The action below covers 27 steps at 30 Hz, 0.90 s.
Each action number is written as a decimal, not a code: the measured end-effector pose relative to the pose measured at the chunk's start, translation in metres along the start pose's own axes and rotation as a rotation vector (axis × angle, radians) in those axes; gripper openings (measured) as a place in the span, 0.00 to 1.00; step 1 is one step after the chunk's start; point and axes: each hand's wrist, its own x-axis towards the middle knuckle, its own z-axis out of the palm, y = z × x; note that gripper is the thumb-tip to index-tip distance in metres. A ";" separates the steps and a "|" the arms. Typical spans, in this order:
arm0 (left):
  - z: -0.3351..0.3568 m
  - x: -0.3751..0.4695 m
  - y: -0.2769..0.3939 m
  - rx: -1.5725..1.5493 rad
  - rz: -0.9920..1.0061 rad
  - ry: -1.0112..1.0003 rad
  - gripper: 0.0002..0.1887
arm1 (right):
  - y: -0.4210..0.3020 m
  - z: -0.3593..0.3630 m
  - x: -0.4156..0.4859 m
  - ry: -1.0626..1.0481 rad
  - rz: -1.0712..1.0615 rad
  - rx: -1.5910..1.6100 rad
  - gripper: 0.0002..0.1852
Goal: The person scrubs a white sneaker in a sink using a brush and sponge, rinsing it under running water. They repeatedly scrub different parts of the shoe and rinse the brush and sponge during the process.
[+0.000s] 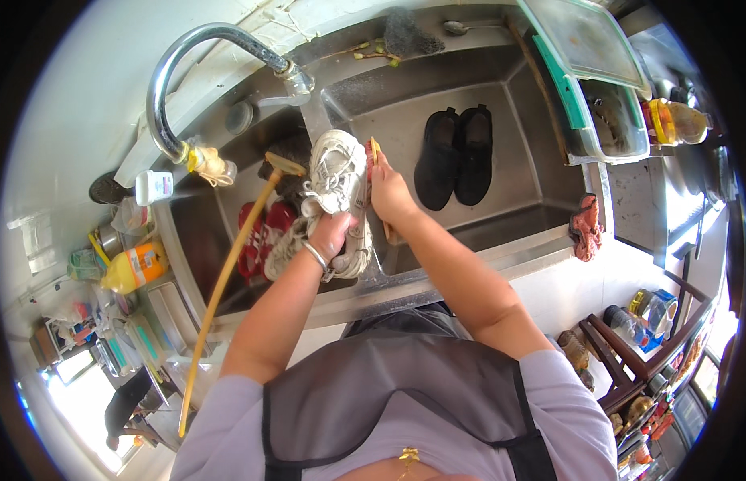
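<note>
My left hand (332,235) grips a white lace-up sneaker (338,165) by its heel end, above the divider of a steel double sink. In my right hand (390,189) is a scrub brush (374,150), its pink bristles against the sneaker's side. Another white sneaker (289,248) lies below in the left basin, beside red shoes (281,217) and a dark item. A pair of black slip-on shoes (454,157) lies in the right basin (517,138).
A curved faucet (168,66) arches over the left basin, where a long wooden-handled tool (228,264) leans across the front rim. Plastic containers (613,120) stand at the right; a reddish cloth (586,228) hangs on the front edge. A yellow bottle (135,267) is at left.
</note>
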 end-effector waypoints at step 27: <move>0.006 0.006 -0.006 -0.193 0.047 0.031 0.14 | 0.010 0.021 -0.060 0.119 -0.213 -0.045 0.30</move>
